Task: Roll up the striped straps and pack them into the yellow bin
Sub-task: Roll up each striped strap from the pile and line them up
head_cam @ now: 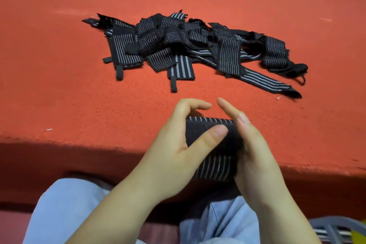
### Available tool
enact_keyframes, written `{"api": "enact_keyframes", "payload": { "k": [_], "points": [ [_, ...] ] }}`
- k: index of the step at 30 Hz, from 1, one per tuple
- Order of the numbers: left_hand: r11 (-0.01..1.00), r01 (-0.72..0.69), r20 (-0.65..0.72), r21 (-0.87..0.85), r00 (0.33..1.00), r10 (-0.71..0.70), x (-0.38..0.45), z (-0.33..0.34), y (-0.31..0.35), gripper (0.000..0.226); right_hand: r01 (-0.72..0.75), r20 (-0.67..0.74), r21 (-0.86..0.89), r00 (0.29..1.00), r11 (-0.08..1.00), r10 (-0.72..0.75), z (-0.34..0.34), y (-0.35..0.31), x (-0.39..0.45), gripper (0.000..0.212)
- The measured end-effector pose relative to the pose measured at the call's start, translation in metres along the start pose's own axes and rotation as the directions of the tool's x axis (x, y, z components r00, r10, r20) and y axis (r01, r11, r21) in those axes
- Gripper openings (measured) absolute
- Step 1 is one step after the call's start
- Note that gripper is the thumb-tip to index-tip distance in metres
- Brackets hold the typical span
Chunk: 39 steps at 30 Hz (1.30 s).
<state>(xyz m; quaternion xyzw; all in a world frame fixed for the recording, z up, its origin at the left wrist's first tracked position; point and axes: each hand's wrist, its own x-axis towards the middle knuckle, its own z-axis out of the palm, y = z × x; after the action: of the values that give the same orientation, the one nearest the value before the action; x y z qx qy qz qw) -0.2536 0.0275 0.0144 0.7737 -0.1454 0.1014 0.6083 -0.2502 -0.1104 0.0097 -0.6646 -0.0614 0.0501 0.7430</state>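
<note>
Striped strap (213, 144) between both hands

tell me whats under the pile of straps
The pile of straps lies on the red carpeted surface, which shows all around it. Whatever sits beneath the heap is covered.

Strap (213, 140) in grip: matt black woven cloth, pale stripes, fuzzy patch under thumb. Pile (190, 45) beyond grip: same cloth, frayed edges. Table (79, 95) beneath: rough matt red felt.

Strap pile (190, 45) on table (59, 85), one strap (213, 140) nearer, between both hands
</note>
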Motion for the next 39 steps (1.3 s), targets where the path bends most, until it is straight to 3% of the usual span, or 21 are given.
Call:
{"api": "enact_keyframes", "payload": {
  "k": [4,7,8,10,13,15,17,19,21,22,23,25,27,28,31,35,37,39],
  "points": [
    [0.954,-0.223,-0.009,0.199,0.973,0.229,-0.002,-0.003,0.012,0.025,-0.1,0.0,0.071,0.995,0.992,0.1,0.006,-0.005,-0.011,0.078],
    [0.928,-0.265,0.024,0.261,0.963,0.269,-0.007,-0.001,0.011,0.032,-0.144,-0.085,0.0,0.986,0.99,0.143,0.012,-0.009,-0.012,0.048],
    [0.948,-0.23,0.005,0.222,0.972,0.234,-0.01,0.0,0.009,0.031,-0.091,-0.118,-0.031,0.989,0.995,0.087,0.013,-0.009,-0.011,0.042],
    [0.999,-0.044,-0.083,0.028,0.995,0.046,-0.014,0.003,0.007,0.035,0.123,-0.145,-0.229,0.977,0.966,-0.159,0.018,-0.005,-0.011,0.028],
    [0.947,0.263,-0.14,-0.184,0.947,-0.29,-0.014,0.004,-0.002,0.057,0.321,-0.045,-0.462,0.923,0.827,-0.383,0.021,0.004,-0.014,0.027],
    [0.959,0.228,-0.182,-0.169,0.949,-0.258,-0.015,0.004,-0.006,0.05,0.346,-0.024,-0.472,0.914,0.811,-0.404,0.022,0.006,-0.013,0.028],
    [0.996,0.06,-0.232,0.07,0.972,-0.042,-0.018,0.003,-0.008,0.044,0.259,-0.081,-0.321,0.951,0.911,-0.299,0.021,0.006,-0.011,0.03],
    [0.913,-0.162,-0.178,0.374,0.954,0.242,-0.019,0.0,-0.007,0.043,-0.045,-0.059,-0.001,0.997,0.999,0.045,0.019,0.004,-0.008,0.046],
    [0.864,-0.259,-0.129,0.432,0.93,0.344,-0.019,-0.002,-0.01,0.043,-0.265,-0.002,0.175,0.963,0.948,0.269,0.017,0.0,-0.007,0.045],
    [0.9,-0.226,-0.13,0.373,0.948,0.292,-0.018,-0.002,-0.01,0.046,-0.24,-0.01,0.126,0.97,0.962,0.244,0.016,-0.001,-0.006,0.04],
    [0.953,-0.146,-0.143,0.266,0.972,0.189,-0.017,-0.002,-0.009,0.053,-0.127,-0.033,-0.01,0.991,0.992,0.127,0.014,0.001,-0.007,0.034],
    [0.995,0.103,-0.136,0.001,0.985,-0.102,-0.016,-0.001,-0.006,0.071,0.153,-0.04,-0.286,0.984,0.946,-0.172,0.014,0.003,-0.008,0.024],
    [0.92,0.343,-0.088,-0.188,0.927,-0.364,-0.016,0.001,-0.005,0.078,0.274,0.033,-0.376,0.959,0.885,-0.283,0.013,0.007,-0.01,0.027],
    [0.89,0.393,-0.072,-0.234,0.905,-0.419,-0.015,0.002,-0.005,0.072,0.279,0.046,-0.373,0.958,0.885,-0.283,0.011,0.009,-0.011,0.03],
    [0.944,0.241,-0.073,-0.226,0.962,-0.263,-0.017,0.002,-0.003,0.043,0.127,0.009,-0.232,0.992,0.964,-0.129,0.009,0.006,-0.009,0.033],
    [0.989,-0.022,0.034,0.148,0.999,0.018,-0.02,-0.003,-0.007,0.033,-0.24,-0.015,-0.183,0.97,0.953,0.242,0.005,-0.004,-0.005,0.06],
    [0.984,-0.046,0.064,0.17,0.997,0.036,-0.019,-0.006,-0.006,0.033,-0.184,-0.048,-0.212,0.983,0.96,0.178,0.005,-0.004,-0.005,0.067],
    [0.996,0.087,0.086,0.019,0.992,-0.088,-0.018,-0.006,-0.009,0.052,0.081,-0.042,-0.314,0.994,0.946,-0.099,0.004,0.003,-0.005,0.049]
  ]
}}
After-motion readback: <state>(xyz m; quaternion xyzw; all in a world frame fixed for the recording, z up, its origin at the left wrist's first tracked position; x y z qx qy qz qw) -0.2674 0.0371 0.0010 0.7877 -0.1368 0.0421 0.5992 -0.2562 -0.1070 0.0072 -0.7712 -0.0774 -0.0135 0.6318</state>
